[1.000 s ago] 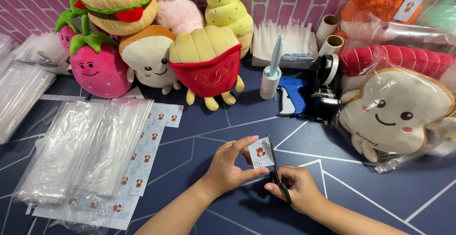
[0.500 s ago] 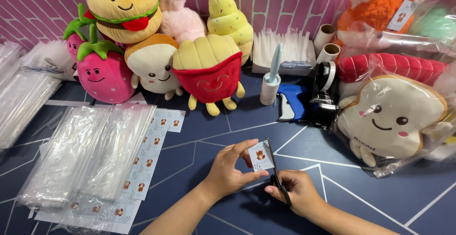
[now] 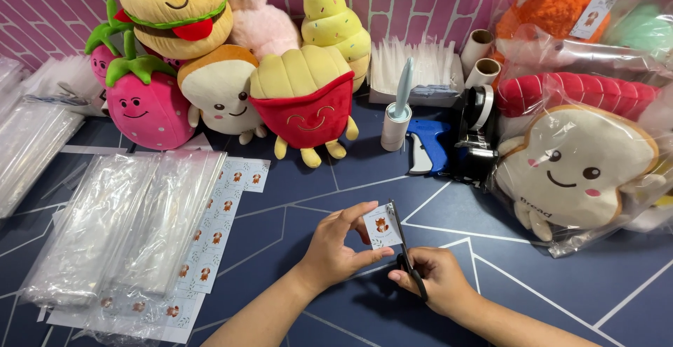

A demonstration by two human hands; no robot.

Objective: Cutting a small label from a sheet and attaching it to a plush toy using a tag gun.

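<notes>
My left hand has raised the tag slightly; my right hand grips scissors at its edge, mid-trim.

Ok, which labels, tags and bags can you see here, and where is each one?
Small tag: held in left hand, white rectangle, orange figure.
Sticker sheets: left on table, white, small orange pictures.
Clear bags: stacked over the sheets.
Bagged toast toy: right, cream, clear wrap.
Hang tag: top right, white.
</notes>
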